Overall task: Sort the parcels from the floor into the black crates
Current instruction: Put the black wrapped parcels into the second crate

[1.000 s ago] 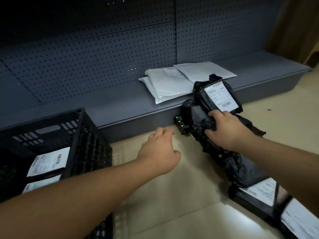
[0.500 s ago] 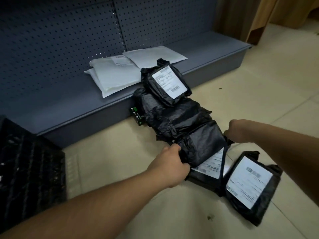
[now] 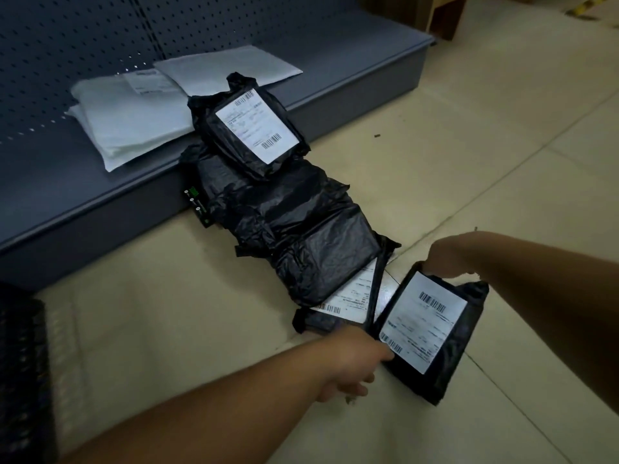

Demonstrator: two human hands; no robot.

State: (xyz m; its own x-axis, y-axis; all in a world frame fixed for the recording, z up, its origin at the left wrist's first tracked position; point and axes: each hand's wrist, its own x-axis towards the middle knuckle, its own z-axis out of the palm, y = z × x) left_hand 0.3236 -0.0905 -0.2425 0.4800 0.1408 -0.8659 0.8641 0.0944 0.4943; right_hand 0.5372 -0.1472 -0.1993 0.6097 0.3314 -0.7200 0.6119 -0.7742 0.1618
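Observation:
Several black plastic parcels lie in a row on the tiled floor, running from the shelf base toward me. The nearest black parcel (image 3: 432, 333) has a white label facing up. My left hand (image 3: 355, 366) grips its near left corner, and my right hand (image 3: 447, 259) grips its far top edge. Behind it lies a bulky black parcel (image 3: 321, 259) on top of a flat labelled parcel (image 3: 345, 299). At the far end another labelled parcel (image 3: 251, 125) leans on the shelf edge. A black crate (image 3: 20, 363) shows at the left edge.
White padded mailers (image 3: 134, 118) lie on the low grey shelf (image 3: 351, 61) with a pegboard back. A small dark box with green marks (image 3: 197, 202) sits against the shelf base. A wooden piece (image 3: 445, 15) stands at the top right.
My left hand left the bulky parcel and moved right to the nearest labelled one. My right hand came down onto its top edge. The view shifted right and closer.

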